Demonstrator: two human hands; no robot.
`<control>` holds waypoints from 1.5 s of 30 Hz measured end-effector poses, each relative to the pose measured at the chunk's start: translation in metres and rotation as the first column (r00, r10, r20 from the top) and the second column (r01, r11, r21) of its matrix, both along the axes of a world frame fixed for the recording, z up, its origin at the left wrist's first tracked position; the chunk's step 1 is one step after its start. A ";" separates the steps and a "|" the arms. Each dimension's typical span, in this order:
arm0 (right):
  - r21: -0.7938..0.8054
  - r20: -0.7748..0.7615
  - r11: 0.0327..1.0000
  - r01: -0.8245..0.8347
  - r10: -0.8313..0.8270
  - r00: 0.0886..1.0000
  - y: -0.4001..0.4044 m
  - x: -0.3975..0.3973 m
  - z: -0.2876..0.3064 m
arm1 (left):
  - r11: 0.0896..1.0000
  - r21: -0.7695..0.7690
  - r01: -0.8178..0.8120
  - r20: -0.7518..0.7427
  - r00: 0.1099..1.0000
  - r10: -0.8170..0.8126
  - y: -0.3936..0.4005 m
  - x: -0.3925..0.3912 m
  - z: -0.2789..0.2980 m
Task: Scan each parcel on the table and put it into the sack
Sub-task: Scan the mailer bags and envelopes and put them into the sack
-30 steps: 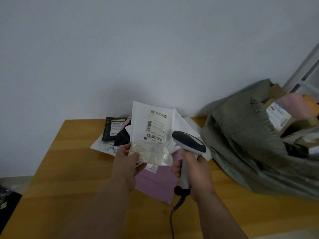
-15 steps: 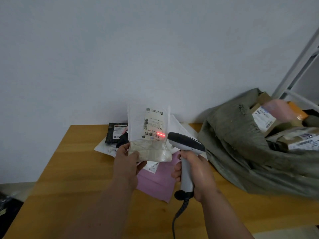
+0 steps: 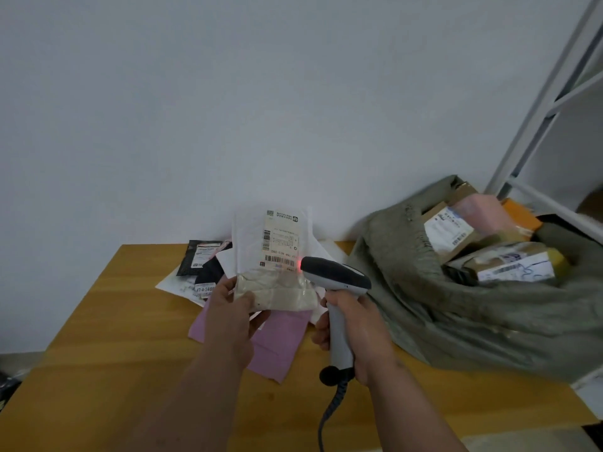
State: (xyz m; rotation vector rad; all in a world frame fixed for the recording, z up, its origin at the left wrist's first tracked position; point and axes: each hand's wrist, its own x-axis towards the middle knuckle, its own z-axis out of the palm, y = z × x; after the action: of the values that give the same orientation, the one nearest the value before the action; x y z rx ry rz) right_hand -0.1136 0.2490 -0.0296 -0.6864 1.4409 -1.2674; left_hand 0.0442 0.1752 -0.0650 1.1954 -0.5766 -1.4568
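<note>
Your left hand (image 3: pixel 230 316) is pinching the lower edge of the clear parcel (image 3: pixel 272 256), holding it upright above the table (image 3: pixel 107 324), while your right hand (image 3: pixel 357 331), fingers curled round the scanner (image 3: pixel 336 288), is casting a red spot beside the barcode, left of the sack (image 3: pixel 456 308).

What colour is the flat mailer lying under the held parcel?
Pink-purple mailer, clearest in the head view.
</note>
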 end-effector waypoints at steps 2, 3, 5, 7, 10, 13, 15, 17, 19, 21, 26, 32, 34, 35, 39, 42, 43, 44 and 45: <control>-0.003 -0.004 1.000 -0.008 0.008 1.000 0.008 -0.014 0.004 | 1.000 -0.006 -0.005 -0.009 1.000 0.005 0.010 -0.014 0.004; -0.007 -0.002 1.000 -0.011 0.011 1.000 0.011 -0.020 0.006 | 1.000 -0.007 -0.010 -0.014 1.000 0.010 0.014 -0.020 0.006; -0.012 -0.004 1.000 -0.008 0.008 1.000 0.017 -0.031 0.008 | 1.000 -0.016 -0.017 -0.017 1.000 0.017 0.022 -0.031 0.008; -0.023 -0.020 1.000 0.006 -0.006 1.000 0.022 -0.041 0.010 | 0.999 -0.029 -0.030 -0.027 0.999 0.029 0.028 -0.040 0.011; -0.070 -0.062 0.997 0.041 -0.046 0.997 0.027 -0.057 0.012 | 0.998 -0.049 -0.038 -0.040 0.999 0.036 0.034 -0.055 0.016; -0.139 -0.062 0.984 0.115 -0.124 0.990 0.031 -0.072 0.018 | 0.996 -0.087 -0.021 -0.042 0.999 0.017 0.036 -0.069 0.022; -0.171 -0.075 0.971 0.170 -0.184 0.980 0.034 -0.081 0.021 | 0.991 -0.131 0.004 -0.018 1.000 -0.006 0.037 -0.079 0.030; -0.188 -0.088 0.958 0.216 -0.236 0.968 0.036 -0.090 0.025 | 0.984 -0.176 0.022 -0.006 1.000 -0.024 0.036 -0.090 0.039; -0.204 -0.104 0.944 0.260 -0.285 0.953 0.037 -0.100 0.028 | 0.976 -0.212 0.039 -0.006 0.999 -0.041 0.032 -0.104 0.047; -0.235 -0.126 0.921 0.311 -0.346 0.930 0.039 -0.110 0.032 | 0.964 -0.253 0.079 0.017 0.997 -0.077 0.027 -0.118 0.055; -0.305 -0.178 0.833 0.461 -0.525 0.832 0.045 -0.139 0.044 | 0.918 -0.347 0.190 0.081 0.982 -0.173 0.016 -0.156 0.079; -0.338 -0.190 0.717 0.610 -0.687 0.702 0.065 -0.191 0.053 | 0.842 -0.430 0.327 0.182 0.944 -0.274 0.018 -0.212 0.102; -0.314 -0.186 0.696 0.646 -0.712 0.677 0.072 -0.214 0.054 | 0.809 -0.452 0.375 0.258 0.924 -0.284 0.021 -0.233 0.110; -0.305 -0.199 0.687 0.660 -0.723 0.661 0.074 -0.226 0.054 | 0.791 -0.464 0.398 0.308 0.910 -0.277 0.022 -0.244 0.114; -0.269 -0.269 0.667 0.695 -0.745 0.611 0.076 -0.284 0.057 | 0.734 -0.479 0.481 0.492 0.840 -0.229 0.019 -0.297 0.127; -0.208 -0.305 0.693 0.690 -0.717 0.627 0.075 -0.332 0.058 | 0.709 -0.450 0.543 0.626 0.758 -0.183 0.019 -0.341 0.132; -0.182 -0.320 0.712 0.678 -0.695 0.644 0.075 -0.349 0.057 | 0.707 -0.435 0.558 0.667 0.727 -0.164 0.021 -0.356 0.134; -0.160 -0.329 0.734 0.660 -0.670 0.666 0.074 -0.365 0.056 | 0.709 -0.420 0.566 0.696 0.702 -0.148 0.023 -0.370 0.136; -0.135 -0.325 0.759 0.637 -0.641 0.696 0.072 -0.381 0.054 | 0.714 -0.411 0.566 0.714 0.688 -0.134 0.024 -0.384 0.137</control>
State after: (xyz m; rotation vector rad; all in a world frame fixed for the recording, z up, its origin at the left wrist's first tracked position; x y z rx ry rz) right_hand -0.4941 0.3213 0.0244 -0.4300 2.0925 -1.7475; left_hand -0.3402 0.1997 0.0715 1.0451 -1.7384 -0.9837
